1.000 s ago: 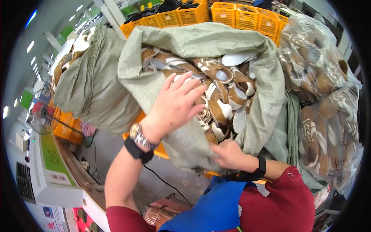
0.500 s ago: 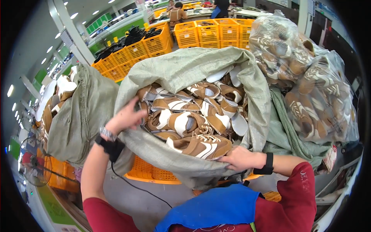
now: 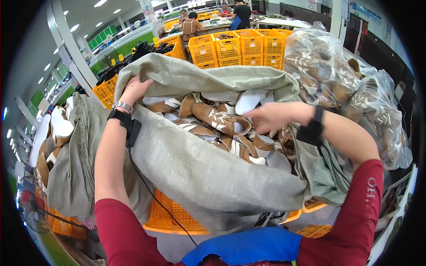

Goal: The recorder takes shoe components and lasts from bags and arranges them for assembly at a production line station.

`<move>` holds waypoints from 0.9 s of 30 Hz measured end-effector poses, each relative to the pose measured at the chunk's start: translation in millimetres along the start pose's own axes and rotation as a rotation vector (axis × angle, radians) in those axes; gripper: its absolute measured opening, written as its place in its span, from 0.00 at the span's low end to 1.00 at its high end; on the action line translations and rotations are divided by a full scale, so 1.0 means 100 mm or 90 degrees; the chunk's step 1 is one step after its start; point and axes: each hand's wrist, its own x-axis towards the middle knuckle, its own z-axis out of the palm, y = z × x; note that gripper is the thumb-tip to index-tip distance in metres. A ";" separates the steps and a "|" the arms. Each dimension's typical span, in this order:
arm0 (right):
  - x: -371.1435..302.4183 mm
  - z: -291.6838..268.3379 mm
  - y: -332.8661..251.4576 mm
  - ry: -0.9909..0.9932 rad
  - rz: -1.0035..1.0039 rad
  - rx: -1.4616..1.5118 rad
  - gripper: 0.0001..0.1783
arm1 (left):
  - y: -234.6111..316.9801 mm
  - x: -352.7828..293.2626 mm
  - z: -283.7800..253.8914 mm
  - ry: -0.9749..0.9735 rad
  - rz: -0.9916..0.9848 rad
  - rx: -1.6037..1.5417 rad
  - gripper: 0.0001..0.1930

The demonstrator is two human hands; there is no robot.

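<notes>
A large grey-green woven sack (image 3: 195, 164) stands in front of me, full of brown and white sneakers. My left hand (image 3: 135, 91) is closed on the raised sack rim at the far left. Over the right part of the opening is my right hand (image 3: 277, 117), slightly blurred, its index finger stretched left and nothing visible in its grasp. Below and left of its fingers lies a brown lace-up sneaker (image 3: 217, 119). A white sole (image 3: 249, 101) shows just behind the fingers. The near sack wall is pulled up and hides part of the shoes.
A second sack (image 3: 82, 155) with shoes stands at left. Clear plastic bags of sneakers (image 3: 377, 111) are piled at right. Stacked yellow crates (image 3: 228, 48) stand behind, with people (image 3: 242, 15) at tables beyond. An orange crate (image 3: 171, 215) sits under the sack; a cable (image 3: 155, 199) hangs from my left wrist.
My left hand has moved up and taken hold of the sack rim. My right hand has left the near rim and reached over the shoes. The near sack wall now covers more.
</notes>
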 end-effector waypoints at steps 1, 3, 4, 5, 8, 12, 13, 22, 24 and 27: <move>0.26 0.03 0.15 0.060 -0.005 0.010 0.40 | -0.10 0.07 0.06 0.000 0.024 -0.017 0.37; 0.83 -0.05 0.39 0.174 0.042 -0.162 0.45 | -0.29 0.16 0.13 0.001 0.016 -0.049 0.37; 1.06 -0.14 0.54 0.243 0.072 -0.243 0.46 | -0.39 0.20 0.16 0.011 0.000 -0.056 0.37; 1.27 -0.24 0.71 0.312 0.103 -0.326 0.47 | -0.47 0.25 0.19 0.021 -0.015 -0.065 0.37; 1.89 -0.54 1.12 0.470 0.140 -0.278 0.43 | -0.77 0.34 0.34 -0.020 -0.093 -0.148 0.35; 2.74 -0.59 1.55 0.439 0.119 -0.173 0.40 | -1.35 0.43 0.72 -0.169 -0.183 -0.457 0.26; 2.91 -0.55 1.68 0.394 0.138 -0.081 0.39 | -1.38 0.42 0.82 -0.209 -0.197 -0.527 0.24; 3.51 -0.56 1.55 0.053 0.175 0.355 0.36 | -1.78 0.03 1.28 -0.116 -0.228 -0.497 0.23; 3.51 -0.53 1.66 0.003 0.251 0.323 0.36 | -1.94 0.09 1.46 -0.131 -0.099 -0.411 0.23; 3.52 -0.39 2.01 -0.106 0.162 0.520 0.30 | -2.09 0.17 1.63 -0.203 -0.080 -0.472 0.22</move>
